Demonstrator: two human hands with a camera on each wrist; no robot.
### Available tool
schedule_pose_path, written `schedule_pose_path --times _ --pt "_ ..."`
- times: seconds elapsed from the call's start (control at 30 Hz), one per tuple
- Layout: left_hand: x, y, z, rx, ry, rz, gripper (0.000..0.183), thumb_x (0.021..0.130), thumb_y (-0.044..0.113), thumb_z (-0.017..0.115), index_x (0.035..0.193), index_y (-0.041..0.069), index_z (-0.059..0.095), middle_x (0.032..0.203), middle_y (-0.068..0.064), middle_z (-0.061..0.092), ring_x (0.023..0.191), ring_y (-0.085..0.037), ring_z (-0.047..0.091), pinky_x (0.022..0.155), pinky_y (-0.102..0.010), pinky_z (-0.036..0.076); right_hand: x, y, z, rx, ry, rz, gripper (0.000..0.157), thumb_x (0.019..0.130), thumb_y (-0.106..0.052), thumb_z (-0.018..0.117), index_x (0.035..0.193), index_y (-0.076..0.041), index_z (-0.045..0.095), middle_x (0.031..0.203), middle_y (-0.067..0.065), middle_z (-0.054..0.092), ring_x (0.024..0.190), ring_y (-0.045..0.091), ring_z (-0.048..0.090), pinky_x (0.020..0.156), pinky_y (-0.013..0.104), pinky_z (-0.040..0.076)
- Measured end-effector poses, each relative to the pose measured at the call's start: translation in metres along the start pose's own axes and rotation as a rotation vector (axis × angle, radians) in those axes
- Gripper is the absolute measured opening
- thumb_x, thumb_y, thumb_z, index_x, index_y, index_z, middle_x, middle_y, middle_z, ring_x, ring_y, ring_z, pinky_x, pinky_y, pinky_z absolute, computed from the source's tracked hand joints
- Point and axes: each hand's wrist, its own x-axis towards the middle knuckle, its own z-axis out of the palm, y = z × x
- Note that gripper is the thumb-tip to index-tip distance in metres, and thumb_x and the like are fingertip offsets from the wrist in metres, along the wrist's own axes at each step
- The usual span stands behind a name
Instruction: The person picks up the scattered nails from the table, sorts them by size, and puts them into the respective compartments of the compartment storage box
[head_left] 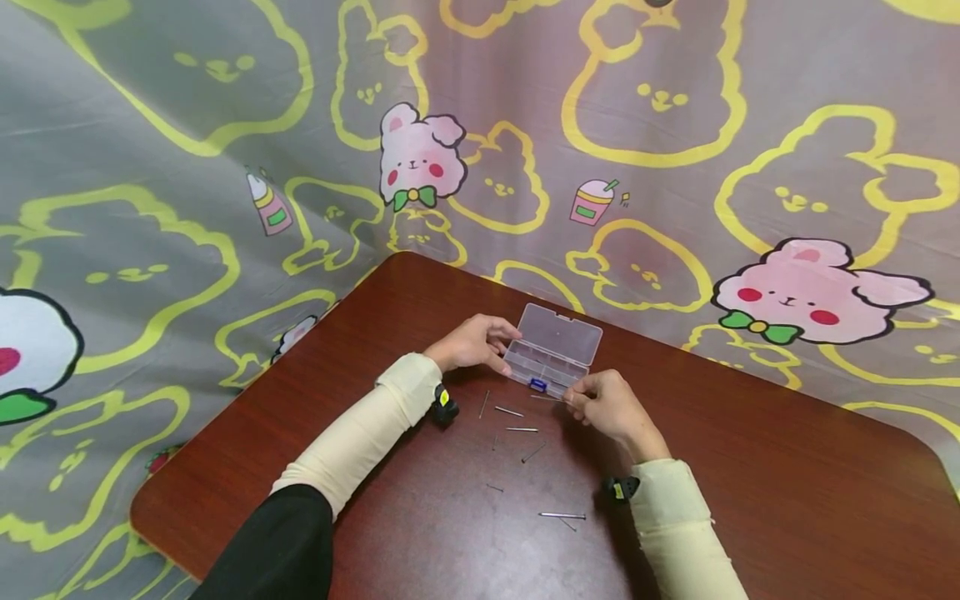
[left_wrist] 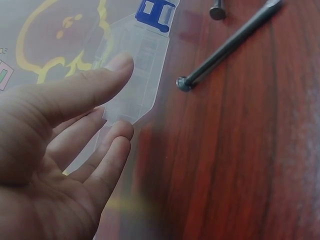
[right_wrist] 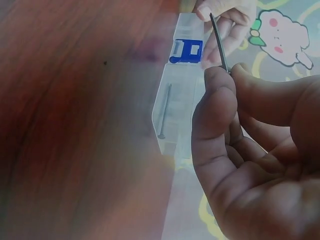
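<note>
A clear plastic compartment box (head_left: 546, 371) with a blue latch (head_left: 537, 385) stands on the table, its lid (head_left: 561, 333) raised at the back. My left hand (head_left: 474, 342) holds the box's left end, thumb near the front corner and fingers toward the back. By the right front corner, my right hand (head_left: 607, 404) pinches a nail (right_wrist: 220, 45) near its head between thumb and index finger; its tip points left along the box front. A nail shape (right_wrist: 165, 110) also shows at the clear wall; whether inside or reflected, I cannot tell.
Several loose nails of different sizes lie in front of the box, among them a thick nail (head_left: 522, 429), a slanted nail (head_left: 533, 452) and a long nail (head_left: 562, 515) nearer me. The brown table (head_left: 750, 467) meets a patterned curtain (head_left: 517, 217) behind.
</note>
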Motion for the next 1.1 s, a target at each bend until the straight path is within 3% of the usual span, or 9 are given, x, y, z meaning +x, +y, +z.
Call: schedule_pose_path --times 0.67,1.1 --pt "0.0 -0.001 0.001 -0.02 -0.002 0.001 0.063 0.069 -0.002 0.091 0.127 0.002 0.066 0.133 -0.008 0.064 0.107 -0.025 0.064 0.09 -0.031 0.054 0.025 -0.002 -0.005 0.096 0.028 0.069 0.017 0.098 0.003 0.06 0.089 0.014 0.07 0.07 0.01 0.065 0.062 0.014 0.06 0.057 0.026 0.055" --pt "0.0 -0.003 0.0 -0.021 0.002 0.002 0.063 0.069 -0.003 0.091 0.127 0.003 0.067 0.132 -0.007 0.065 0.104 -0.024 0.064 0.086 -0.03 0.056 0.036 0.0 -0.007 0.087 0.09 0.159 0.019 0.098 -0.002 0.061 0.094 0.013 0.07 0.078 0.013 0.067 0.066 0.017 0.061 0.064 0.034 0.058"
